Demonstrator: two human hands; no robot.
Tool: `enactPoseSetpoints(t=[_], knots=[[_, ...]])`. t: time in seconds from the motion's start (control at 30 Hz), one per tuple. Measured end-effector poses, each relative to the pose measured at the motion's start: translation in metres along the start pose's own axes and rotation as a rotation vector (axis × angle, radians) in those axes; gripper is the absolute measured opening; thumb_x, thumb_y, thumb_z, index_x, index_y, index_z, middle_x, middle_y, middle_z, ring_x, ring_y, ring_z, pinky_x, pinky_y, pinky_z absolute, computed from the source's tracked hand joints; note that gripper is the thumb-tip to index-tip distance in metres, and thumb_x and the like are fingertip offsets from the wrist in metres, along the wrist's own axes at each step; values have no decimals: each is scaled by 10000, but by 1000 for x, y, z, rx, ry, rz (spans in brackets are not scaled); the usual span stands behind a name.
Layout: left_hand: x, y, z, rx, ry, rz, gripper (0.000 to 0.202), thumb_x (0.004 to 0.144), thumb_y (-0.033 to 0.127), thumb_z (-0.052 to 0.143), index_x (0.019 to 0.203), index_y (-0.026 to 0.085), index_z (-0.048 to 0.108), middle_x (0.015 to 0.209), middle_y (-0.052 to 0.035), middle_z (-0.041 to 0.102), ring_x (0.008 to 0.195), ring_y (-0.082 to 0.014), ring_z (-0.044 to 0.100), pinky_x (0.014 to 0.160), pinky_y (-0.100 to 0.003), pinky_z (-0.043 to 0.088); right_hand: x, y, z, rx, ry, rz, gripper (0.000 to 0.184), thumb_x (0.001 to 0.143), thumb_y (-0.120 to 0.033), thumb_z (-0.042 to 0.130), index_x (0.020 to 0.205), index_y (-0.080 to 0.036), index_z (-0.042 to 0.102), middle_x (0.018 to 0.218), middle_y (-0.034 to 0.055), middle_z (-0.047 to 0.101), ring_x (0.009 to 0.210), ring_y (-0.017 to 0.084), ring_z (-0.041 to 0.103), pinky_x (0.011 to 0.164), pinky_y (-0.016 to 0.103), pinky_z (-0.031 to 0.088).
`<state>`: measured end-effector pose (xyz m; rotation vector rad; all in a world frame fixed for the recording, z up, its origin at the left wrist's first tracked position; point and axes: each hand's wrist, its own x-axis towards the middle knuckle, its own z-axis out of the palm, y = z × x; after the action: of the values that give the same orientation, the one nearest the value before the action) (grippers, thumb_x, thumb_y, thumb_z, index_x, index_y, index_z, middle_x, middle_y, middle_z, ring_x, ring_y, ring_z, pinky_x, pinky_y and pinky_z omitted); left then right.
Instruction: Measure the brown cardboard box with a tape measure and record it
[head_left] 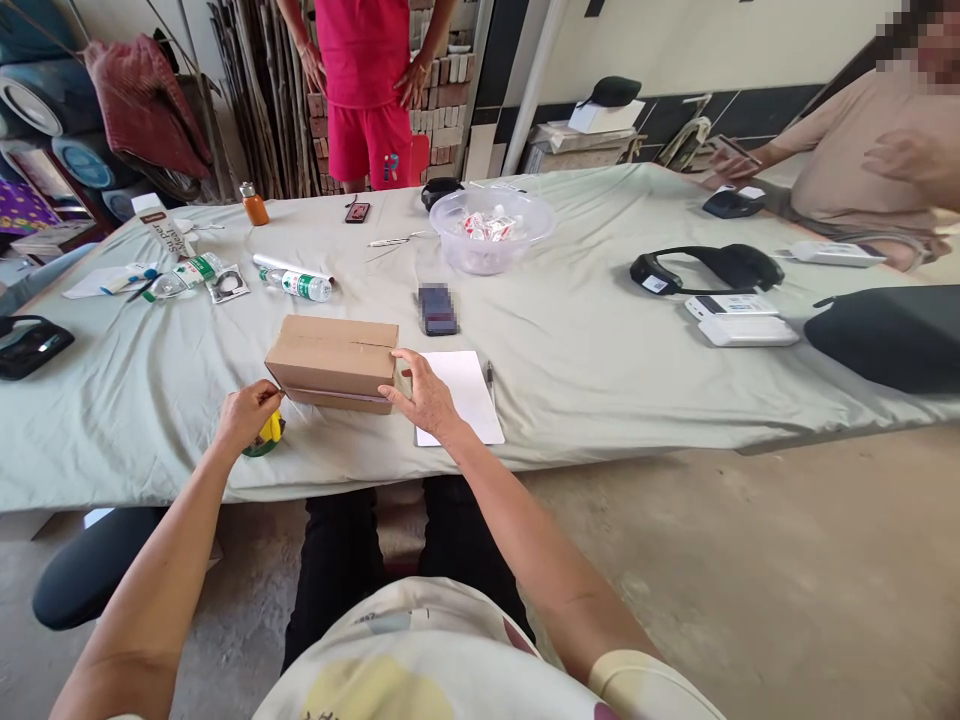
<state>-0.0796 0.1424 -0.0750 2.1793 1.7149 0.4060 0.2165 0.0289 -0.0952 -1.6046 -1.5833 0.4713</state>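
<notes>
A closed brown cardboard box (334, 352) lies on the cloth in front of me, with a lengthwise seam on its top and a pale strip along its near side. My left hand (249, 415) is at the box's near left corner, thumb and fingers pinched together; what they hold is too small to make out. Just below that hand sits a roll of tape (268, 436), yellow and green, partly covered by it. My right hand (426, 397) is at the box's right end, thumb and fingers spread, their tips touching its edge.
White paper (461, 398) and a pen (490, 374) lie to the right. Beyond are a phone (438, 309), plastic bottles (298, 284) and a clear bowl (492, 232) of packets. Black headsets (705, 270) rest farther right. One person stands across the table; another sits at right.
</notes>
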Motion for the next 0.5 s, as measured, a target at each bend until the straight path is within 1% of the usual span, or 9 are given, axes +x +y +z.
enactPoseSetpoints(t=[0.07,0.17,0.23,0.3,0.4,0.5], knots=[[-8,1,-3,-24,-44,16,256,783,402,524,829,207,684,667,7,667,621,-172,599,591,-249,408,3,0,-1,33,25,-13,533,875,-510,541,1325,-266,395,1404,109,459,1176,262,541,806,399,527],[-26,5,-5,-78,-133,37,260,773,419,530,786,204,676,601,27,625,551,-154,558,520,-232,385,8,1,0,94,55,-42,512,854,-473,573,1291,-253,424,1426,114,432,1267,263,480,888,402,516],[-42,8,-4,-138,-211,60,266,769,427,544,743,196,672,571,29,592,530,-142,518,503,-225,362,11,2,1,137,60,-34,522,843,-473,582,1288,-252,424,1440,118,425,1264,270,489,900,408,512],[-61,11,1,-205,-307,80,285,778,439,558,700,187,666,557,27,562,521,-130,476,503,-221,342,14,2,1,188,45,1,536,839,-494,580,1292,-263,412,1419,111,463,1204,275,543,894,425,512],[-89,13,14,-314,-422,55,346,803,484,562,665,179,649,521,29,489,497,-120,417,489,-221,309,21,2,1,247,20,60,548,833,-530,575,1290,-287,397,1374,77,522,1122,279,601,900,460,505],[-116,10,28,-400,-508,22,360,823,493,562,678,174,648,557,21,498,520,-122,423,504,-223,315,28,0,-3,283,22,86,539,815,-527,591,1264,-294,406,1376,63,526,1109,269,612,917,460,501]])
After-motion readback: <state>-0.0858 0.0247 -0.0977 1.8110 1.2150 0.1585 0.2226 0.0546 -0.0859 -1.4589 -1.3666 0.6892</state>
